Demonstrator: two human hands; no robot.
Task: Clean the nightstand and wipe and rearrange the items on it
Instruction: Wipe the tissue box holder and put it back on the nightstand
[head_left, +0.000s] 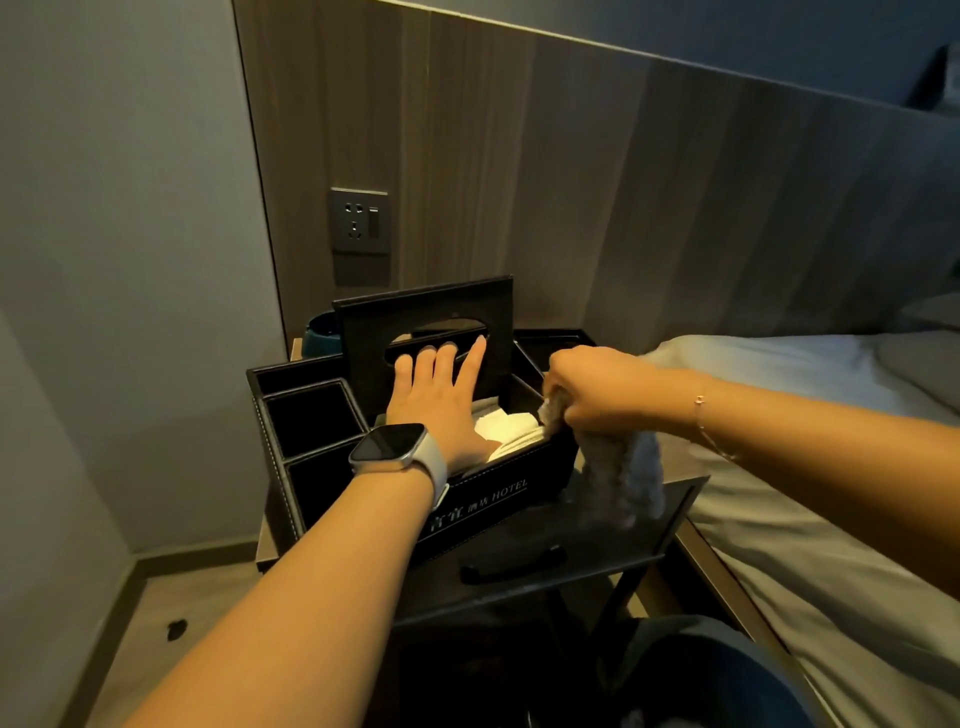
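While the black organizer box (467, 493) sat on the nightstand (597, 551) at the centre of the frame, its slotted lid (423, 332) stood upright; the left hand (441, 395) lay flat against that lid, fingers straight, holding nothing; white tissues (511, 428) showed inside the box; just right of it, the right hand (602, 389) held a grey cloth (623, 473) bunched in its grip, hanging over the box's right end.

Black leather organizer (483, 499) on nightstand (670, 499), lid (374, 332) upright; grey cloth (623, 478) beside.
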